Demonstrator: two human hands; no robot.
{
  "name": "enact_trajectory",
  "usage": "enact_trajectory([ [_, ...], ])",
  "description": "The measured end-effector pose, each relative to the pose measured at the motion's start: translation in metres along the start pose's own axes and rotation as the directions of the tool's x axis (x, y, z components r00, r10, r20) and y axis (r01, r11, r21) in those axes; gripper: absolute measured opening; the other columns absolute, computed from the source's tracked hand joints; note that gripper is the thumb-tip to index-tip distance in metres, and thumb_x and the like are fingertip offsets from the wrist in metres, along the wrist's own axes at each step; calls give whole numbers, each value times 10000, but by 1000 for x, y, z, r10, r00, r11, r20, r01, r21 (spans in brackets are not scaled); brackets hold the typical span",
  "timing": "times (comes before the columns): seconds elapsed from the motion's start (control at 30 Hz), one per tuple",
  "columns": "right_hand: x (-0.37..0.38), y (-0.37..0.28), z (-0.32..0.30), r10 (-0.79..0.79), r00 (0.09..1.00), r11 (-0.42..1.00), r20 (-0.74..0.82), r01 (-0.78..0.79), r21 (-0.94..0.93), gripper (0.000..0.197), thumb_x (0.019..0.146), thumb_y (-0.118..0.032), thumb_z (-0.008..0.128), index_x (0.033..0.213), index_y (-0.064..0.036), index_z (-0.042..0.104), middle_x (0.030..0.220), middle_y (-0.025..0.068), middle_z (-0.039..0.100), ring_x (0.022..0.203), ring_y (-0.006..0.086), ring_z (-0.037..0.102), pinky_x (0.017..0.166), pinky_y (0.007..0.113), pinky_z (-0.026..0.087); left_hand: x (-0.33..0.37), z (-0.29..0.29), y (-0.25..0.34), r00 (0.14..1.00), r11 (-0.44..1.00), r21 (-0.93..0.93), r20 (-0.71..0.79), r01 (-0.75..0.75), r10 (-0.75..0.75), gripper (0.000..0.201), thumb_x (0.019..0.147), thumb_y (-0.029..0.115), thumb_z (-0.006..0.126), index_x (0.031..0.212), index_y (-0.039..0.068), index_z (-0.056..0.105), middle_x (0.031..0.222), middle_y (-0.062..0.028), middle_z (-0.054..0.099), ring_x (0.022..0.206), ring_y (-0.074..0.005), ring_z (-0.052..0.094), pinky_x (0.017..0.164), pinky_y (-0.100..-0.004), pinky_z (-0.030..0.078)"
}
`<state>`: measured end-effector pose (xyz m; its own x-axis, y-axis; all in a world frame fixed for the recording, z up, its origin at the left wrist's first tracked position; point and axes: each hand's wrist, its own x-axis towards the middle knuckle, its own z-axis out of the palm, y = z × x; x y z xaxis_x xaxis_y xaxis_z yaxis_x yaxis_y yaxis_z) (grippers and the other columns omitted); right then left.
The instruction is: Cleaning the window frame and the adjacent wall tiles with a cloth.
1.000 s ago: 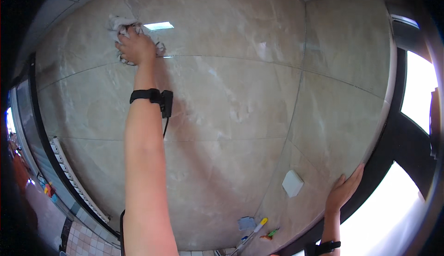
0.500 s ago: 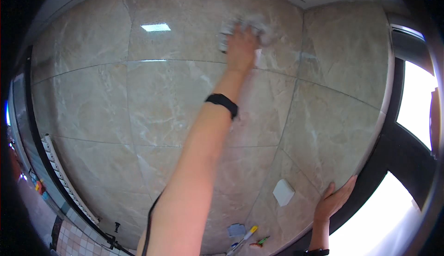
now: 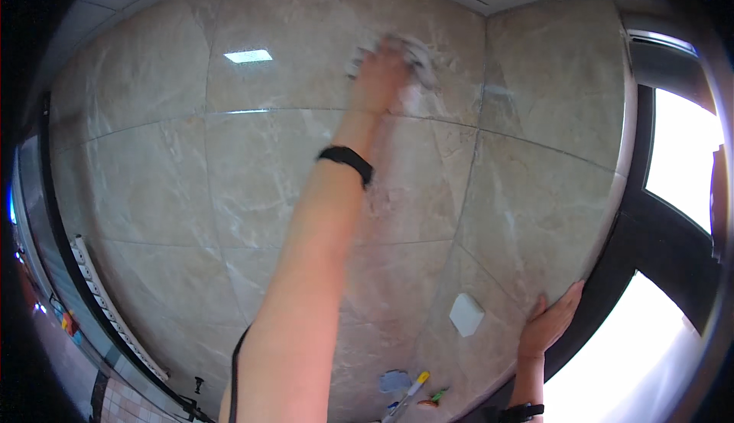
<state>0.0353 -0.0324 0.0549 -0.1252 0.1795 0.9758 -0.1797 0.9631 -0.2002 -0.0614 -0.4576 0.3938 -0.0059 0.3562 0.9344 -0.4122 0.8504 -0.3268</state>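
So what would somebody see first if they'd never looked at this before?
Probably the left hand, blurred, high on the tiled wall with a pale cloth. Next, the glaring white panel at lower right, beside the right hand, which rests at the wall's edge. A shiny patch of light gleams at upper left.

We see a whitish-grey cloth (image 3: 422, 65) with darker patches, blurred and partly hidden beneath the left hand (image 3: 384, 71). It lies crumpled against the upright wall (image 3: 267, 167), above the upper horizontal joint and left of the corner. The wall shows us large beige marbled tiles with thin dark joints, glossy enough to mirror a bright patch left of the cloth.
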Motion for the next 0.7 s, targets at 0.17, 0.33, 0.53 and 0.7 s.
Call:
enact_trajectory([
  [0.17, 4, 4, -4, 32, 999, 999, 39, -34, 40, 674, 952, -273, 538, 1472, 62, 270, 1513, 282, 310, 1385, 434, 331, 1142, 480, 278, 13, -56, -150, 795, 794, 217, 108, 568, -598, 372, 965, 303, 484, 1276, 135, 601, 1395, -69, 529, 1331, -315, 432, 1025, -547, 383],
  [0.33, 4, 4, -3, 46, 998, 997, 45, -49, 65, 669, 970, -303, 517, 1473, 62, 271, 1510, 287, 311, 1384, 441, 328, 1140, 485, 277, -53, -78, -230, 654, 559, 390, -173, 732, -736, 352, 954, 287, 492, 1278, 197, 598, 1436, -96, 473, 1295, -386, 439, 986, -607, 378],
  [0.53, 0, 8, 1, 19, 1000, 998, 14, -20, 54, 661, 1003, -345, 471, 1476, 64, 260, 1510, 296, 302, 1373, 456, 335, 1127, 505, 285, -42, -87, -223, 475, 414, 338, -121, 845, -871, 427, 909, 276, 559, 1329, 200, 558, 1487, -47, 419, 1314, -375, 415, 978, -591, 381],
  [0.7, 1, 3, 0, -18, 999, 1000, -27, 18, 6, 591, 1034, -308, 432, 1475, 53, 279, 1492, 266, 350, 1362, 426, 370, 1102, 477, 320, 1, -47, -174, 753, 662, 388, -154, 642, -640, 373, 924, 259, 508, 1273, 173, 608, 1388, -66, 522, 1264, -363, 472, 937, -555, 408],
])
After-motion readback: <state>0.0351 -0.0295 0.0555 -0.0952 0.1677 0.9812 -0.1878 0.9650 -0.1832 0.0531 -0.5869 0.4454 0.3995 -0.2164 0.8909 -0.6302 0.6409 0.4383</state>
